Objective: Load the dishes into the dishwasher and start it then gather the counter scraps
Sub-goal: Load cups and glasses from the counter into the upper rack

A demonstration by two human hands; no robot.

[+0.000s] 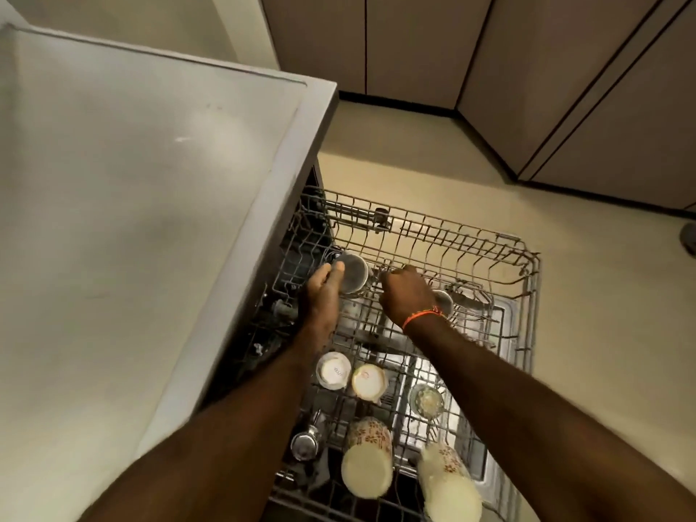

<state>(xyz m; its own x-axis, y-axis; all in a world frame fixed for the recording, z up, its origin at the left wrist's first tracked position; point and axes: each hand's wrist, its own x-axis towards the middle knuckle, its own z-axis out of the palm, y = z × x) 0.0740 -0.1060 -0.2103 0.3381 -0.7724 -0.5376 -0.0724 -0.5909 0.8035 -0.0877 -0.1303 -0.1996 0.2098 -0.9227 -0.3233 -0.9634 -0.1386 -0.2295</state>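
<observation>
Loading dishes: left hand point(324, 286) grips a steel cup point(352, 272) in the dishwasher rack point(527, 280), right hand point(405, 292) curled on rack wires; next, seat it steadily.

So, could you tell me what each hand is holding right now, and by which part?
The left hand grips a steel cup by its side wall, near the upturned base. The right hand is curled at the upper rack; whether it holds anything cannot be told.

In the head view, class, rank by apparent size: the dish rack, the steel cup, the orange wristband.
1. dish rack
2. steel cup, touched by the left hand
3. orange wristband, smallest
</observation>
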